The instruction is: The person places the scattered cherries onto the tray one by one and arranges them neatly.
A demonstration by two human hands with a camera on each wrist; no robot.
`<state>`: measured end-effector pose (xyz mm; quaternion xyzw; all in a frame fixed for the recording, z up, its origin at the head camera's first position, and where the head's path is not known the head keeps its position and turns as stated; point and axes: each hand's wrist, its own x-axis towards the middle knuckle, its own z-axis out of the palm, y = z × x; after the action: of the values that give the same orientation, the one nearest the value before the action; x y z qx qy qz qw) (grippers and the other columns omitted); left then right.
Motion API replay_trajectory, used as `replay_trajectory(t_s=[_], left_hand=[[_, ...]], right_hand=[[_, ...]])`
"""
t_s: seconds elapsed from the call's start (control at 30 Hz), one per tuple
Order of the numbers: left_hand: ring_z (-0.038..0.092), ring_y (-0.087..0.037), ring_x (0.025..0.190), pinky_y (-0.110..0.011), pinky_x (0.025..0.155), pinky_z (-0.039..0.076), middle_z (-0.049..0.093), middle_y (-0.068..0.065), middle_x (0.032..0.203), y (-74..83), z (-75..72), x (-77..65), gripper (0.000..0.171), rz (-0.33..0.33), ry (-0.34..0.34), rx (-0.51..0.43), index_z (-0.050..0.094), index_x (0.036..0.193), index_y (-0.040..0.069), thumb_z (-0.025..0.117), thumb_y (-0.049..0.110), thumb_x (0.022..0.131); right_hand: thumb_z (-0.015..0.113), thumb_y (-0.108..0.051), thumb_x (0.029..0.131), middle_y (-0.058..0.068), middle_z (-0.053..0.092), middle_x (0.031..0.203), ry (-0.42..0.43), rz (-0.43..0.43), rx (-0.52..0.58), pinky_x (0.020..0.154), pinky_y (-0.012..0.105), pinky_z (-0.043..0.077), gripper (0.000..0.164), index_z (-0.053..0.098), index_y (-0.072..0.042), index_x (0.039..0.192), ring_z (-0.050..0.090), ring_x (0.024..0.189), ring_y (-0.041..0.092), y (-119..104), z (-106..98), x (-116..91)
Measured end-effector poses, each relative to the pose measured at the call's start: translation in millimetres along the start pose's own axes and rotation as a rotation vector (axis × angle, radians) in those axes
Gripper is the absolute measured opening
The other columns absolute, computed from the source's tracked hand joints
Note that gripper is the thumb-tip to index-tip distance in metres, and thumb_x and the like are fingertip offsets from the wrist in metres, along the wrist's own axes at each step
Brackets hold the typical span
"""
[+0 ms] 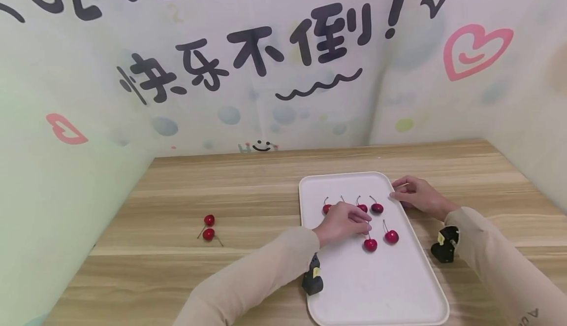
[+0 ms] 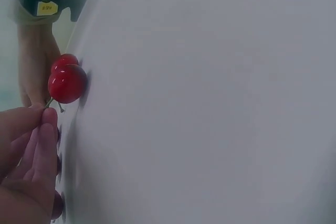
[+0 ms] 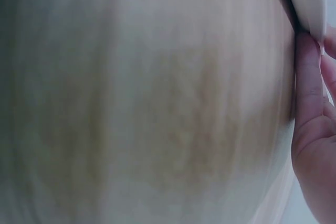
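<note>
Front-row cherry: resting on white tray, wearer's side of left hand; nearer left fingertips are pinching its stem, which is pointing away from wearer. Right hand: gripping tray edge. Back-row cherry: hiding behind left hand, stem showing.

This looks like a small booth set up for recording rather than a lived-in room. A wood-grain tabletop fills its floor space, closed in at the back and both sides by a pale printed backdrop, creased like hung cloth. Bold Chinese lettering, a pink heart, a smiley face and soft coloured spots decorate it. Black wrist-worn cameras, one with a yellow label plainly showing, suggest filming.
</note>
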<state>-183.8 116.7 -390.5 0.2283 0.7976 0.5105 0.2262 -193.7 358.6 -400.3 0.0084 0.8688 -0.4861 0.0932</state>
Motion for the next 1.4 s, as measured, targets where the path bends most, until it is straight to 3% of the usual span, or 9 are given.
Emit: replay_trajectory(t_s=[0.23, 0.5, 0.67, 1.27, 1.4], left_hand=[[0.058, -0.001, 0.063, -0.014, 0.065, 0.044, 0.065, 0.005, 0.070, 3.5, 5.6, -0.4, 0.014, -0.018, 0.041, 0.059, 0.070, 0.088, 0.007, 0.069, 0.011, 0.076], [0.061, -0.008, 0.058, -0.014, 0.059, 0.046, 0.064, 0.000, 0.067, 7.5, 7.0, -0.9, 0.012, -0.043, 0.037, -0.014, 0.068, 0.088, 0.002, 0.067, 0.005, 0.077], [0.060, -0.007, 0.056, -0.015, 0.056, 0.046, 0.062, 0.000, 0.065, 7.5, 8.8, -0.3, 0.012, -0.054, 0.039, -0.005, 0.068, 0.089, 0.002, 0.066, 0.003, 0.077], [0.058, -0.003, 0.059, -0.014, 0.059, 0.045, 0.062, 0.003, 0.068, 9.9, 8.8, -1.5, 0.016, -0.049, 0.068, 0.070, 0.067, 0.093, 0.004, 0.066, 0.007, 0.077], [0.057, -0.002, 0.060, -0.013, 0.060, 0.045, 0.062, 0.004, 0.068, 9.7, 9.0, -0.1, 0.016, -0.019, 0.075, 0.103, 0.065, 0.093, 0.004, 0.067, 0.007, 0.077]], right_hand=[[0.059, -0.022, 0.086, 0.019, 0.058, 0.100, -0.004, -0.001, 0.008, 0.075, 0.027, 0.049, 0.049, 0.040, 0.009, 0.118, 0.059, 0.086, 0.018, -0.5, 0.0, -1.1], [0.060, -0.022, 0.085, 0.018, 0.058, 0.099, 0.001, 0.007, 0.016, 0.075, 0.027, 0.049, 0.051, 0.039, 0.010, 0.118, 0.059, 0.085, 0.017, -0.9, 0.4, -1.1], [0.060, -0.023, 0.085, 0.019, 0.058, 0.100, 0.002, 0.012, 0.013, 0.075, 0.027, 0.049, 0.051, 0.039, 0.010, 0.119, 0.059, 0.086, 0.018, -1.0, 0.3, -1.7], [0.059, -0.022, 0.085, 0.019, 0.058, 0.100, -0.004, 0.001, 0.013, 0.076, 0.028, 0.049, 0.049, 0.040, 0.010, 0.118, 0.059, 0.087, 0.018, -0.2, -0.8, 0.1], [0.060, -0.022, 0.085, 0.019, 0.059, 0.099, -0.002, 0.000, 0.011, 0.076, 0.028, 0.049, 0.049, 0.040, 0.009, 0.118, 0.060, 0.086, 0.018, -0.1, -0.6, -0.1]])
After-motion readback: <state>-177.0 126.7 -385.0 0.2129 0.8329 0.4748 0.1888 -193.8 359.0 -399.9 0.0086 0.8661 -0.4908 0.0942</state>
